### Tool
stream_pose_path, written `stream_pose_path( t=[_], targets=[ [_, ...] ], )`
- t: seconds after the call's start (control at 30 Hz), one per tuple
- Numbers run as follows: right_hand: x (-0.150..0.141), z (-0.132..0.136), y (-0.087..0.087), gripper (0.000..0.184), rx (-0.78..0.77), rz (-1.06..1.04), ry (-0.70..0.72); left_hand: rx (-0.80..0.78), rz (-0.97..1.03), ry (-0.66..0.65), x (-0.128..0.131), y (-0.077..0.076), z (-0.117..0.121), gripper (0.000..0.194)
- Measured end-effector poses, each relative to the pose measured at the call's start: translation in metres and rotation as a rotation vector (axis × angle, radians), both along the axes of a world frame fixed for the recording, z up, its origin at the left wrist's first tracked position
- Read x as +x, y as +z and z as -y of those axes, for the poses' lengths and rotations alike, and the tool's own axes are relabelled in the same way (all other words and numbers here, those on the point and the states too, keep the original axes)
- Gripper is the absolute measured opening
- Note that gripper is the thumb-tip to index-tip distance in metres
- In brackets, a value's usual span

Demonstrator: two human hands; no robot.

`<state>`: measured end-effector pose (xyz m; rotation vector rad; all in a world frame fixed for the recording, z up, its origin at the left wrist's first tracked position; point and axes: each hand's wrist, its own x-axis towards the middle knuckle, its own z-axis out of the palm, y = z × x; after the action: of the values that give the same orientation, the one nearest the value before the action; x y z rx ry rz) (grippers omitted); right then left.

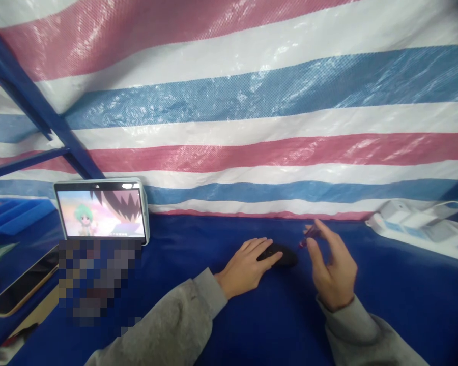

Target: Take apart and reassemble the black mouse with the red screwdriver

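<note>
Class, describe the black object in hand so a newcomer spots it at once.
Below the striped sheet lies the blue table. There, the left hand grips a rounded black object. It is bigger and darker than the purple item in the right hand.

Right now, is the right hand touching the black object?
No, only the left hand is on the black object; the right hand is apart.

You wear long, loose grey sleeves. Your left sleeve (171,323) looks soft and mottled, creased along the forearm, and ends in a smoother, plain cuff (211,292). Your right sleeve (377,338) matches in colour, with a broad band at the wrist. Your left grip (244,269) and right grip (334,272) are bare.
</note>
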<state>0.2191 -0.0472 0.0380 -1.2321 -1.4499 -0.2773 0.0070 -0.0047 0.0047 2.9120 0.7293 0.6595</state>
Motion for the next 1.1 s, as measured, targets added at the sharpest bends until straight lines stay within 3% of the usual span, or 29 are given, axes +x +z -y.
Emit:
stream_pose_path(
  t=[0.13,0.3,0.47,0.63,0.83,1.0,1.1],
  targets=[
    [0.0008,-0.0008,-0.0003,0.038,0.082,-0.007,-0.083,-0.007,0.0,0.001,-0.0001,0.0,0.0004,0.043],
    [-0.0005,0.0002,0.0004,0.04,0.014,-0.037,0.039,-0.006,-0.006,0.001,0.0002,0.0005,0.0002,0.043],
    [-0.0007,0.0001,-0.0008,0.037,0.112,-0.027,-0.067,-0.001,-0.011,-0.001,0.0001,0.0002,0.0001,0.043],
    [-0.0014,0.0017,-0.0026,0.046,-0.039,-0.072,0.052,-0.009,0.006,-0.006,-0.0005,-0.0022,0.0003,0.044],
    [-0.0019,0.0013,0.0014,0.041,0.085,-0.036,-0.067,0.003,-0.004,-0.006,-0.0001,-0.0002,-0.0005,0.042],
    [-0.0024,0.0021,-0.0014,0.041,-0.042,-0.079,0.053,-0.001,-0.01,-0.004,0.0007,-0.0002,-0.0009,0.044],
    [-0.0021,0.0014,-0.0003,0.04,-0.01,-0.035,0.006,-0.011,-0.01,-0.006,0.0005,-0.0009,-0.0003,0.044]
  ],
)
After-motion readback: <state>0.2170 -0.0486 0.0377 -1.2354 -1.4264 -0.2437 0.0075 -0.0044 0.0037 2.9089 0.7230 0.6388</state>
